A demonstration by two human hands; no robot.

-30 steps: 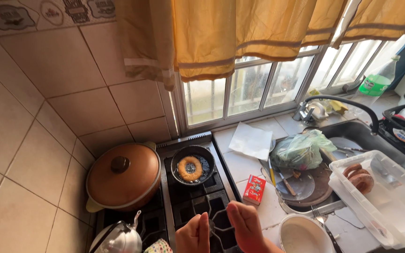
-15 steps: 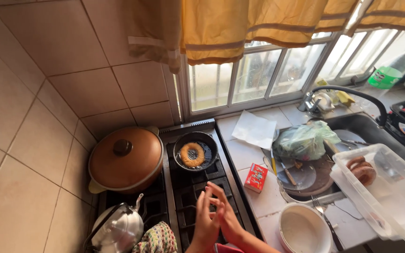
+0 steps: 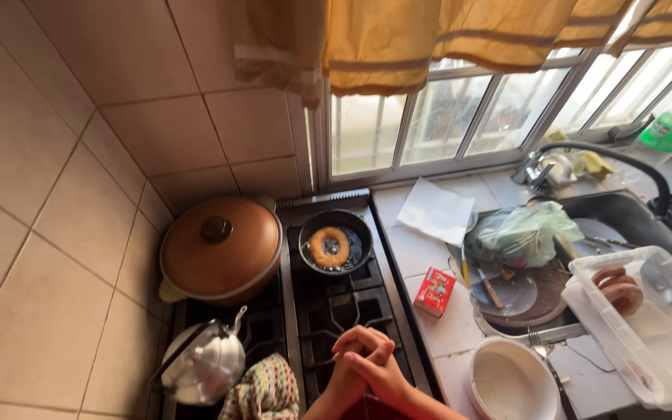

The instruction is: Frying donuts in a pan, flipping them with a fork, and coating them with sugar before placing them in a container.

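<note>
Where the tiled wall meets the curtained window, your stove point(image 3: 305, 311) sits left of a cluttered counter point(image 3: 445, 327). Your left hand point(image 3: 355, 350) and right hand point(image 3: 379, 369) are clasped together over the near burner, holding nothing. One doughnut point(image 3: 329, 246) fries in the far pan point(image 3: 336, 243); two lie in the right tub point(image 3: 647, 327). One lidded pot point(image 3: 219, 249), one kettle point(image 3: 200, 365).

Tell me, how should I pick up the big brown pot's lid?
Probably by the round knob at the centre of the lid, coming straight down from above. The lid is a smooth, shallow dome lying flat on the pot, so the knob is the only raised part to pinch. It sits on the stove, so it may be hot.
</note>
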